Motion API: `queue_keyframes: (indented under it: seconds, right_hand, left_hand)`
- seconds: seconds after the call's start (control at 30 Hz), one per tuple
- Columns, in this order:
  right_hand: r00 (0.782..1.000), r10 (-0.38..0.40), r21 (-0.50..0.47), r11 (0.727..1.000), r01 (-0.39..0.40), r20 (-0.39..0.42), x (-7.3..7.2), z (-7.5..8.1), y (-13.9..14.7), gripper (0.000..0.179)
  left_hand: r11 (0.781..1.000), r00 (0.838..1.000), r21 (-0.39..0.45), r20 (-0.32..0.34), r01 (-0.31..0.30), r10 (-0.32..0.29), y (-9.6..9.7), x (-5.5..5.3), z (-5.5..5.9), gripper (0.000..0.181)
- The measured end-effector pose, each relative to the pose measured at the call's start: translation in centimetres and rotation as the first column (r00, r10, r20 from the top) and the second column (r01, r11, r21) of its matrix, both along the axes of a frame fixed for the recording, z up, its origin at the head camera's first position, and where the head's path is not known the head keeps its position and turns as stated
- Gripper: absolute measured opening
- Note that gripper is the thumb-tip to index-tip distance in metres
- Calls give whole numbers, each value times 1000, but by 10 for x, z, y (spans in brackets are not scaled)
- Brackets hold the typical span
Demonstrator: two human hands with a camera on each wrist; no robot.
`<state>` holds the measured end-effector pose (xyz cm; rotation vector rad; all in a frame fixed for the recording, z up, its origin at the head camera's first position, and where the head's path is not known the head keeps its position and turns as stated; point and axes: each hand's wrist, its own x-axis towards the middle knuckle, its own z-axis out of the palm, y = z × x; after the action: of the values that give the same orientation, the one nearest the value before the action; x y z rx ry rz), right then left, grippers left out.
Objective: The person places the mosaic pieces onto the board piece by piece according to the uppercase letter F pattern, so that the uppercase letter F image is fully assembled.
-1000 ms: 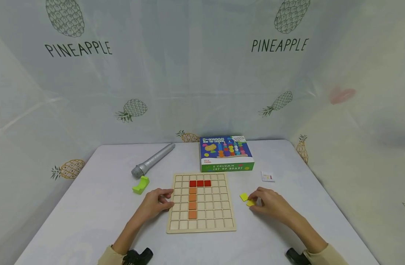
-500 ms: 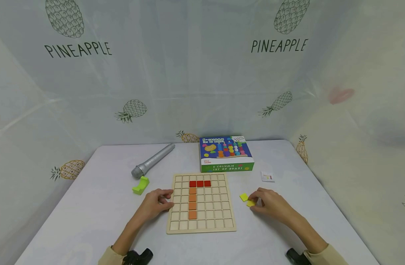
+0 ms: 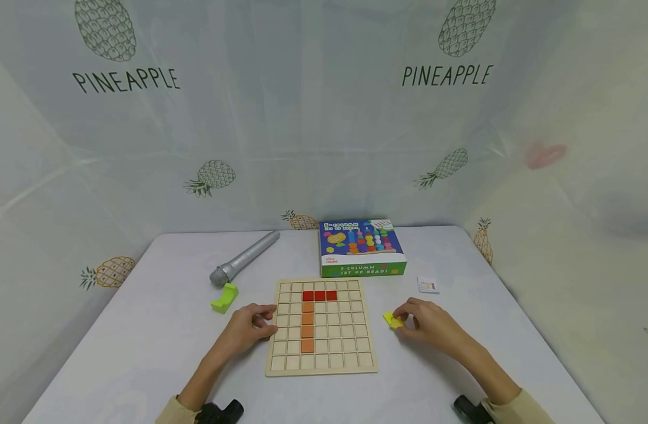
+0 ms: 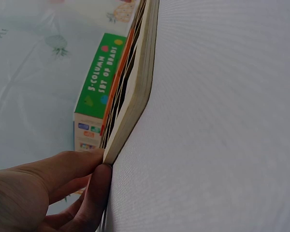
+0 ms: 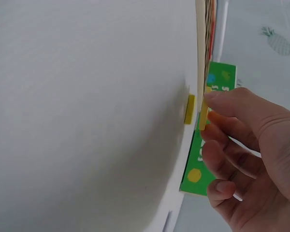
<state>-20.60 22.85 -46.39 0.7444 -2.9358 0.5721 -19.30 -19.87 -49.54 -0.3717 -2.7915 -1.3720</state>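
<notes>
A square wooden grid board (image 3: 342,343) lies mid-table. Its cells hold a row of red tiles (image 3: 320,295) and a column of orange tiles (image 3: 308,318) below the row's left end. At the board's left edge, the thumb and fingers of my left hand (image 3: 242,327) grip the rim, also visible in the left wrist view as the board's edge (image 4: 141,72). My right hand (image 3: 432,324), right of the board, pinches a yellow tile (image 5: 204,116) between thumb and fingertips. Close beside it, a second yellow tile (image 5: 189,109) rests on the table.
Behind the board sits a bead-set box (image 3: 362,269). A silver microphone (image 3: 244,259) and a green curved block (image 3: 225,298) lie at the left. A small printed card (image 3: 428,285) is at the right on the white table (image 3: 117,353).
My right hand has moved slightly left and up with the pinched yellow tile, which now overlaps the other tile in the head view. My left hand stays at the board.
</notes>
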Motion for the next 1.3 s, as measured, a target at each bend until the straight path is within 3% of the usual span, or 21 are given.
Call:
queue_keyframes:
  seconds: [0.43, 0.9, 1.3]
  right_hand:
    - [991, 134, -33, 991, -133, 4, -14, 4, -42, 21]
    - [975, 213, -41, 977, -211, 64, -27, 7, -101, 22]
    - [958, 275, -35, 962, -273, 83, -30, 4, -132, 20]
  left_hand:
    - [1000, 1000, -1, 3, 1, -1, -1, 1, 0, 48]
    - [1000, 1000, 7, 6, -4, 4, 0, -2, 0, 47]
    - [1000, 1000, 6, 18, -19, 19, 1, 0, 0, 48]
